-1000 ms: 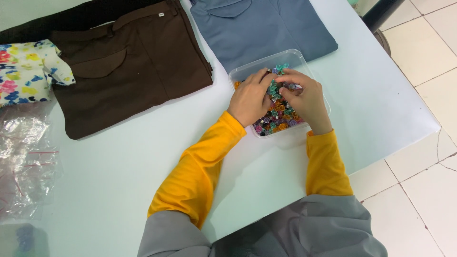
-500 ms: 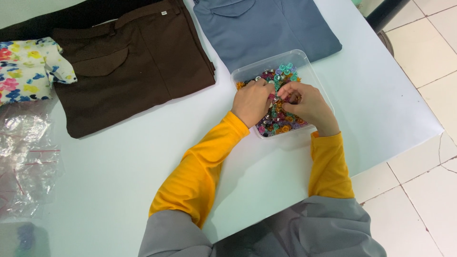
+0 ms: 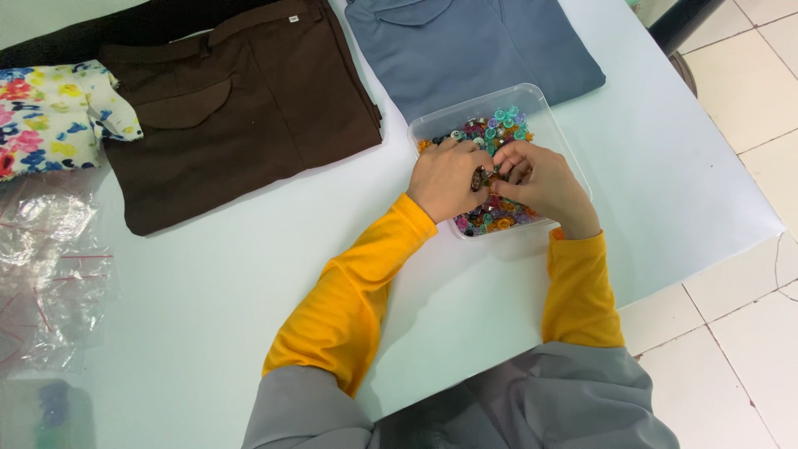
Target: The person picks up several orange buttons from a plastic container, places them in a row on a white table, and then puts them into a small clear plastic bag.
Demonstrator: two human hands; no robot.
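Pale, smooth tabletop fills most of the view from above, with white floor tiles showing past its right edge. Near the middle right of the tabletop sits a clear plastic tub, roughly square with rounded corners and low walls. It holds a heap of small beads, glossy and round, in teal, lilac, orange, pink and dark shades.

Both hands rest inside the tub, on top of the beads. The left hand lies knuckles up with its fingers curled in. The right hand meets it from the other side, fingers bent close. Between their fingertips they pinch a small dark piece; it is too small to tell what it is. Bright yellow knit sleeves cover both forearms, and loose grey cloth hangs over the upper arms and lap.

Just behind the tub lies a folded grey-blue garment, matte and smooth, its edge touching the tub's far corner. To the left of that lies a folded dark brown garment with a flap pocket. Further left is a flowered cloth, white with pink, blue and yellow blooms. Crinkled clear plastic wrap lies at the left edge.
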